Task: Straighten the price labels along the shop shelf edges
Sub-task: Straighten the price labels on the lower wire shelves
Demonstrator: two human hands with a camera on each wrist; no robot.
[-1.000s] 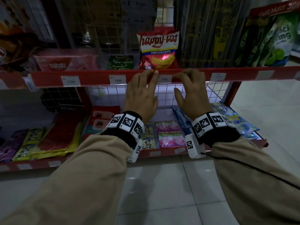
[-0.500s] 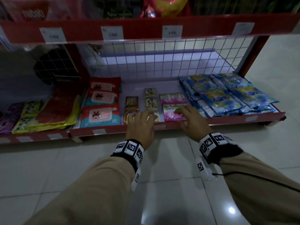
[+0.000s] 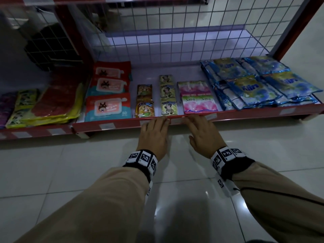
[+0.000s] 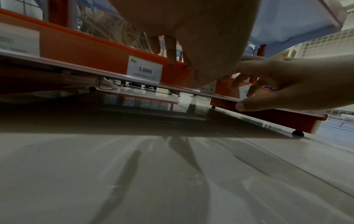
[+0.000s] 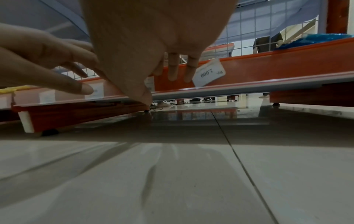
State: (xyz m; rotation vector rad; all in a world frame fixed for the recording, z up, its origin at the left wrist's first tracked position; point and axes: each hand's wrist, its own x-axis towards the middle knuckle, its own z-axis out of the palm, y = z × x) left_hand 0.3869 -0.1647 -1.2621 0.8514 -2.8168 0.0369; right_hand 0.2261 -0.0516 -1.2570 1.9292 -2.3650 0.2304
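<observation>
At the bottom shelf's red front edge point(image 3: 122, 124), near its middle, we rested our left hand point(image 3: 154, 132) and right hand point(image 3: 203, 132), fingers spread, pinching nothing. Beside our right fingers point(image 5: 189, 71), the upside-down, tilted price label point(image 5: 209, 74) seemingly needed lifting out and turning upright.

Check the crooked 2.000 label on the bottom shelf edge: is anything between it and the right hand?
Nothing visible is. In the right wrist view the tilted, upside-down 2.000 label sits on the red shelf edge right beside the right hand, whose fingertips are next to its left corner. The left hand is further left.
</observation>
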